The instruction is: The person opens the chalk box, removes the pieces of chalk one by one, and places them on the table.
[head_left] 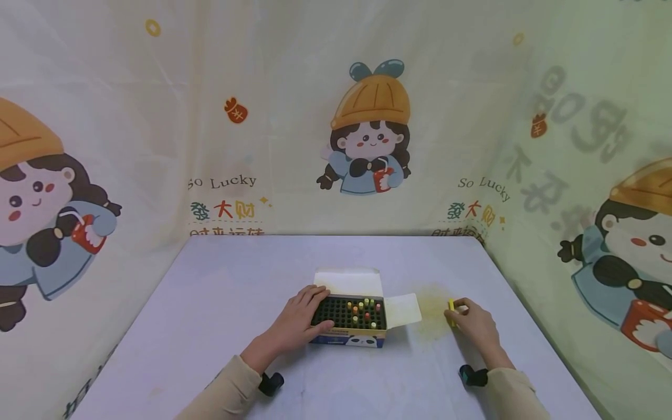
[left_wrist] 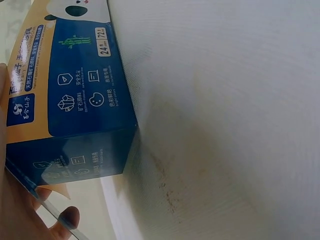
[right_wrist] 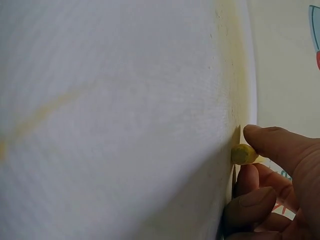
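Note:
An opened box of chalk [head_left: 343,339], blue and yellow with a panda print, stands at the middle of the table. Its black holder carries several coloured sticks on the right side, while the left side shows bare holes. My left hand [head_left: 299,321] grips the box's left end, thumb at the front edge and fingers at the back. The left wrist view shows the box's printed side [left_wrist: 90,80] close up. To the right of the box, my right hand [head_left: 475,324] pinches a yellow chalk stick [right_wrist: 244,154] between thumb and fingers, low at the tabletop.
The box's white lid [head_left: 349,282] is folded back, and a side flap [head_left: 403,310] sticks out to the right. Yellow dust [head_left: 433,297] smudges the white tabletop [head_left: 236,274] between box and right hand. A printed curtain [head_left: 294,116] rises behind the table.

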`<state>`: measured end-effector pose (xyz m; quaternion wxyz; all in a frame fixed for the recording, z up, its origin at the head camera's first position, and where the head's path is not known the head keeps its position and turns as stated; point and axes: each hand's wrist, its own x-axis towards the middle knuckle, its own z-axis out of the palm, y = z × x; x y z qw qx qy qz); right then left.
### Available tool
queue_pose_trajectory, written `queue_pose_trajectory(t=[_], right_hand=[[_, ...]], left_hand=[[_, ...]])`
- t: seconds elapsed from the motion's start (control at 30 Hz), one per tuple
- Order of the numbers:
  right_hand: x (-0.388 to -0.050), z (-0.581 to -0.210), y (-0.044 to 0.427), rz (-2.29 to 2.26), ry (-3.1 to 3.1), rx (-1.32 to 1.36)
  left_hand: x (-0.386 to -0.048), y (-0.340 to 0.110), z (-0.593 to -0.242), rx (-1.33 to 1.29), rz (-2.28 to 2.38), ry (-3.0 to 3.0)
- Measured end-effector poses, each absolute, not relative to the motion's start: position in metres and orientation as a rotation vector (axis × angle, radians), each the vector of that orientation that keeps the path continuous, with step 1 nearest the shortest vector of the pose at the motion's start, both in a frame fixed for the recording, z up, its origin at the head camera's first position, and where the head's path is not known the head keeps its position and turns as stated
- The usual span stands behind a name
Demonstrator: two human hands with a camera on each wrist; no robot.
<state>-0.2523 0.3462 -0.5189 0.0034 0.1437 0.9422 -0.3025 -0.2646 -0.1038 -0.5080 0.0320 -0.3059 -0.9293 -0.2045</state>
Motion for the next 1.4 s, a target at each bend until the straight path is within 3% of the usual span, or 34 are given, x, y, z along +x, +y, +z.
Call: queue_pose_trajectory(t=[1.4], right_hand=[[-0.2543,-0.5209,0.3512,-0.985,2.972,0.459]], left_hand=[[-0.2650,-0.1038,-0.5062,-0.949,-0.633,-2.865]])
